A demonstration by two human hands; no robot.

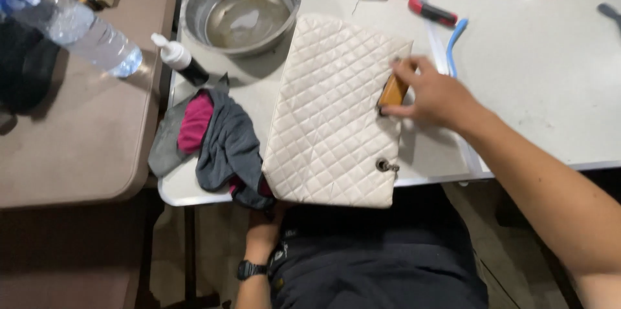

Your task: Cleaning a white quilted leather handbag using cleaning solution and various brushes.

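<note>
A cream quilted handbag [330, 115] lies flat on the white table [550, 89], its near edge hanging over the table's front. My right hand [430, 92] grips a small wooden-backed brush [393, 92] and presses it against the bag's right edge. My left hand [265, 222], a black watch on its wrist, reaches up under the bag's near left corner and is mostly hidden by the bag and the cloths. A metal clasp [387, 166] shows at the bag's lower right.
Grey and pink cloths [213, 138] are heaped left of the bag. Behind stand a steel bowl [240, 5], a small white-capped bottle [180, 58], a red-handled tool [420, 2] and a blue brush handle [455, 41]. A water bottle [71, 21] lies on a brown table at the left.
</note>
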